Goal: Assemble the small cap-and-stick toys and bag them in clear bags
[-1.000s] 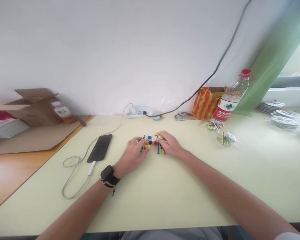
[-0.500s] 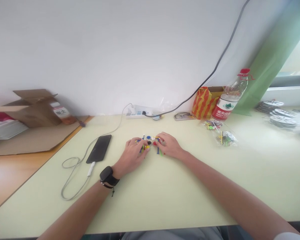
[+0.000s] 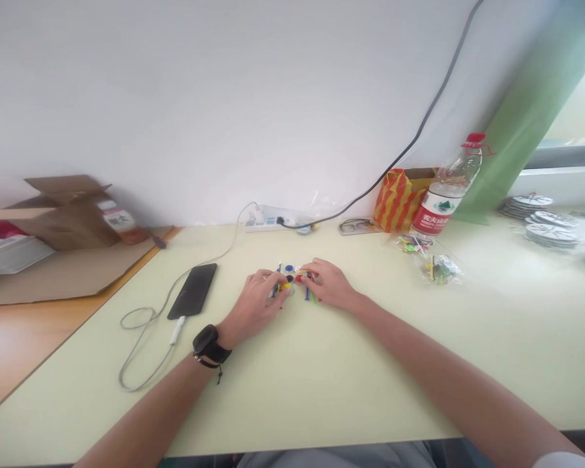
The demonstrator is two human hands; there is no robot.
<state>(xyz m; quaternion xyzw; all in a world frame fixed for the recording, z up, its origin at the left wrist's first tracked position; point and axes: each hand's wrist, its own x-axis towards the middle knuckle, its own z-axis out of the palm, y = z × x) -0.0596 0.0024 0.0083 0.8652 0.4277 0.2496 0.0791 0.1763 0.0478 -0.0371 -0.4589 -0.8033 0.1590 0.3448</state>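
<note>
Small coloured plastic pieces lie close together on the pale table, between and under both hands. My left hand curls over the left part of the group, its fingertips beside a black disc and a yellow piece. What its fingers grip is hidden. From the right, my right hand bends thumb and index finger at a red disc, apparently pinching its edge. A blue disc lies just beyond the fingertips. Beneath the right fingers a blue stick-like piece pokes out towards me.
A phone on a charging cable lies left of my hands. Behind them is a power strip. To the right stand a striped bag and a large bottle, near bagged small parts. A cardboard box is far left.
The red disc and the black disc have shifted very slightly left. Both hands keep almost the same place, with only small finger movement.
</note>
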